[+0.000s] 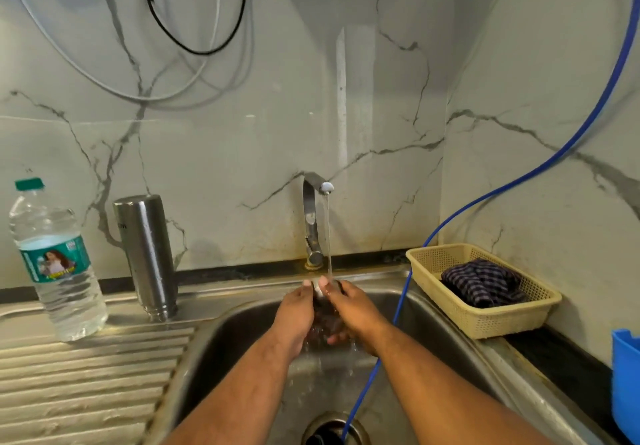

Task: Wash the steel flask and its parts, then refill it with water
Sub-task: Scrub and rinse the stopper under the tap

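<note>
The steel flask [147, 254] stands on the drainboard left of the sink, seemingly mouth down, with no hand on it. Water runs from the tap [313, 216] onto my hands over the sink basin [408, 309]. My left hand [296, 313] and my right hand [353, 309] are pressed together around a small flask part [318, 288]. Only a pale bit of the part shows between my thumbs; the rest is hidden by fingers and water.
A plastic water bottle [59, 264] with a green cap stands left of the flask on the ribbed drainboard [86, 375]. A beige basket [485, 313] holding a checked cloth sits right of the sink. A blue hose [398, 313] runs down into the drain. A blue container [627, 375] sits at the right edge.
</note>
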Tool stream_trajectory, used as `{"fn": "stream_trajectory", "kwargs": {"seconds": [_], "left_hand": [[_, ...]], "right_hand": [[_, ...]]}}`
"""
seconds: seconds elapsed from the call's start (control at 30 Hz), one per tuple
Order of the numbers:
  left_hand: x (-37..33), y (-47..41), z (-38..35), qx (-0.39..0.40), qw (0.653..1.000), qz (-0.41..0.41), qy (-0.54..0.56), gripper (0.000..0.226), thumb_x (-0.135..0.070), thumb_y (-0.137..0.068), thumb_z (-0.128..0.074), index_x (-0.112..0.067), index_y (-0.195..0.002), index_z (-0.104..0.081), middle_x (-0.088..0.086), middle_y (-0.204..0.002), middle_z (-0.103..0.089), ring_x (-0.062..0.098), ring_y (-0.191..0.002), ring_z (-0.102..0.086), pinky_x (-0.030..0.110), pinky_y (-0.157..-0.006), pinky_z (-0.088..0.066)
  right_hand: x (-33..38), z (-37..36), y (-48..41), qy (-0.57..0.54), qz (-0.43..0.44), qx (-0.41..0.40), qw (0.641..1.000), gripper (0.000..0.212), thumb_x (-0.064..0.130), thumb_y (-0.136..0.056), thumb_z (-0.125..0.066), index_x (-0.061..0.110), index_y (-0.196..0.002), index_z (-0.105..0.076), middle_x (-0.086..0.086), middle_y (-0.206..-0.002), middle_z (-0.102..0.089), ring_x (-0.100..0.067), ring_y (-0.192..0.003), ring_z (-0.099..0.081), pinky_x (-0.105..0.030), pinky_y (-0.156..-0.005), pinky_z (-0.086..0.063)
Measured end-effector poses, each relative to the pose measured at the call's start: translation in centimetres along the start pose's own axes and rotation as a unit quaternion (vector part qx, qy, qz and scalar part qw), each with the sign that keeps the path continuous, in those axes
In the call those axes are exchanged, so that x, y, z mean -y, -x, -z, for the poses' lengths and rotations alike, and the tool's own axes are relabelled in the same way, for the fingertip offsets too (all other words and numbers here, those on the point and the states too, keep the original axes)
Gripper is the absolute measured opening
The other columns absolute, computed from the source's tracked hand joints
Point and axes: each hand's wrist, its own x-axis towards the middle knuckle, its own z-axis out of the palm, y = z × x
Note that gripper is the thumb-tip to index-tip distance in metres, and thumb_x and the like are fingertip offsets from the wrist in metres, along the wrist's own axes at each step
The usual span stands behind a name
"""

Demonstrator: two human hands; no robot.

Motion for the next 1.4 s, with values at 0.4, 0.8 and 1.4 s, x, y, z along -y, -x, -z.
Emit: {"fn": "stream_trajectory", "kwargs": {"seconds": [0.4,0.8,1.4], "left_hand": [[1.3,5.7,4.0,0.014,0.951,-0.061,-0.303,0.047,-0.032,-0.095,-0.067,-0.024,-0.140,-0.053,-0.010,-0.115,-0.063,0.003,-0.096,-0.061,0.011,-0.069,-0.044],[1.4,5.6,4.1,0.011,0.894,-0.211,-0.396,0.085,-0.039,-0.086,-0.077,-0.028,-0.157,-0.029,-0.002,-0.155,-0.040,0.014,-0.141,-0.042,0.035,-0.118,-0.037],[1.8,4.7,3.1,0.021,0.880,-0.322,-0.349,0.080,-0.036,-0.086,-0.078,-0.044,-0.151,-0.031,-0.011,-0.147,-0.042,0.007,-0.133,-0.045,0.032,-0.115,-0.040]], "right_hand": [[0.7,0.8,2.0,0.260,0.132,-0.106,0.951,0.113,0.017,-0.074,-0.090,0.043,-0.158,-0.020,0.000,-0.153,-0.041,-0.020,-0.141,-0.043,-0.035,-0.115,-0.041],[5.8,0.2,4.2,0.250,0.162,-0.146,0.943,0.118,0.015,-0.074,-0.091,0.030,-0.162,-0.014,0.006,-0.143,-0.053,-0.014,-0.132,-0.050,-0.022,-0.107,-0.037],[3.1,-0.1,4.4,-0.124,-0.207,-0.031,0.970,0.058,0.063,-0.100,-0.046,0.009,-0.114,-0.065,-0.019,-0.086,-0.078,-0.020,-0.055,-0.067,-0.029,-0.055,-0.054]]}}
